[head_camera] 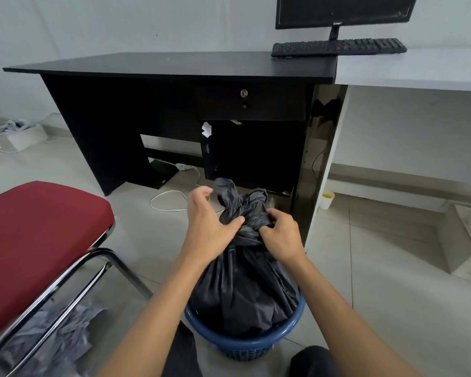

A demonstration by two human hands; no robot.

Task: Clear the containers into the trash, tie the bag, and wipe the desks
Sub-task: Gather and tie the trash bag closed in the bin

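Note:
A full black trash bag [245, 289] stands in a blue plastic basket [245, 346] on the floor in front of the black desk [174, 65]. Its neck is gathered into a knot with two loose tails sticking up. My right hand [280, 235] is closed on the knot from the right. My left hand [210, 224] is at the knot's left side, thumb pressed on the plastic and fingers spread above it.
A red-seated chair [38, 240] with a chrome frame stands at the left, crumpled grey plastic [55, 338] under it. A white desk [419, 69] joins the black one at the right, bearing a keyboard [337, 47] and monitor [343, 10]. A white cable [169, 200] and a small cup [327, 200] lie on the floor.

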